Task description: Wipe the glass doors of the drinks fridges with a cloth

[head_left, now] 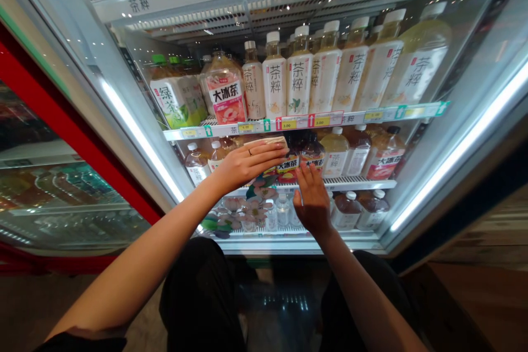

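A folded pale cloth point(267, 142) lies beneath the fingers of my left hand point(243, 162), which presses it flat against the glass door of a drinks fridge. A ring sits on one finger of that hand. Lower and to the right, my right hand point(312, 198) rests on the glass with its fingers stretched out, and holds nothing. Behind the glass near both hands stand dark tea bottles point(287, 168) with red and yellow labels. Pink flower shapes point(256, 206) show on the glass below my left hand.
Upright tea bottles point(299, 74) line the shelf above my hands. A price strip point(309, 121) runs along that shelf's edge. A red-framed fridge point(82, 148) stands at the left. My knees point(198, 286) are close to the fridge's base.
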### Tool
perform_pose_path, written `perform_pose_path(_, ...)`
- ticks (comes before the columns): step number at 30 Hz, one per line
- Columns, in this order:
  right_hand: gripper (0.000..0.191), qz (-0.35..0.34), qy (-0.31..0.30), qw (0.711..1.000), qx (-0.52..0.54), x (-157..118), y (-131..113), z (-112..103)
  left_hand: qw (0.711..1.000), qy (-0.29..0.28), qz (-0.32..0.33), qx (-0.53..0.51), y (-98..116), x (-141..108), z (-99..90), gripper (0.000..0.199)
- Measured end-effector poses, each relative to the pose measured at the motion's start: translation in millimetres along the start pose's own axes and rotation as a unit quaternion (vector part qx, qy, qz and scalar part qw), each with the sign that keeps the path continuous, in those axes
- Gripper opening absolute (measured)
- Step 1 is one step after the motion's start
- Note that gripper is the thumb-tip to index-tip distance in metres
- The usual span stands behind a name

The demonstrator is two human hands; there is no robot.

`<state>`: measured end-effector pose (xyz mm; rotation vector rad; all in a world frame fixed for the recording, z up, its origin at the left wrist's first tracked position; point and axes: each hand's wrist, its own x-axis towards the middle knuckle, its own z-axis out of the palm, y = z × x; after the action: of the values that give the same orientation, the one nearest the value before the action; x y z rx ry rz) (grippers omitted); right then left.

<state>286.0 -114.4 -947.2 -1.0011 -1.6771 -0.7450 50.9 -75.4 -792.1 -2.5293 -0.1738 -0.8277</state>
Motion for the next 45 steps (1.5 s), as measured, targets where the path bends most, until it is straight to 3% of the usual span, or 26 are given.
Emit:
perform_pose_path(3,0.076,-0.005,-0.010,1.000,0.001,-0.3,-3.6,2.4,1.000,-0.009,0.010,0.003,-5.9,-0.4,-7.9,0.046)
perform_pose_path(10,0.072,-0.002,-0.016,1.000,0.021,1.2,-14.5,8.7,0.998,0.055,-0.031,0.031,-2.5,-2.9,-2.8,0.049)
perform_pose_path(14,0.073,0.004,-0.040,0.999,0.030,1.5,-19.0,10.8,0.999,0.027,-0.023,0.017,0.1,-11.6,-2.6,0.048)
perform_pose_path(18,0.074,-0.008,-0.052,0.998,0.043,0.6,-20.8,11.3,1.000,-0.008,0.002,0.003,-7.2,-14.9,-15.0,0.048)
perform_pose_path(25,0.070,-0.016,-0.041,0.998,0.045,4.0,-25.9,13.5,0.997,0.053,-0.032,0.050,-9.2,-17.0,-18.6,0.047)
perform_pose_path(31,0.076,-0.027,-0.017,0.998,0.045,8.6,-36.4,23.7,1.000,0.004,-0.002,0.012,-6.7,-27.2,-17.5,0.044)
perform_pose_path(38,0.066,-0.018,-0.062,0.998,0.010,12.3,-50.2,35.7,0.991,0.101,-0.067,0.052,-11.0,-40.0,-24.6,0.048)
perform_pose_path(45,0.073,0.018,-0.055,0.998,-0.025,7.4,-64.9,40.0,0.999,0.037,-0.024,0.022,-8.9,-52.9,-22.9,0.048)
